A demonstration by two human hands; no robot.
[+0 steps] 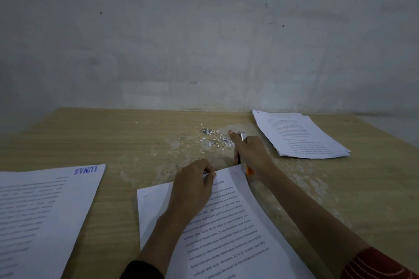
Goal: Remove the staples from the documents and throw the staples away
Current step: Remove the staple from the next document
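Note:
A printed document lies on the wooden table in front of me. My left hand pinches its top edge near the middle and lifts the upper sheet a little. My right hand grips a metal tool with an orange handle, which stands by the document's top right corner. Just beyond the hands lies a small heap of pulled staples and paper scraps. A short dark mark shows near the document's top left corner.
A stack of printed sheets lies at the back right by the wall. Another page stamped "LUNAS" lies at the left front. The wooden table ends at a grey wall.

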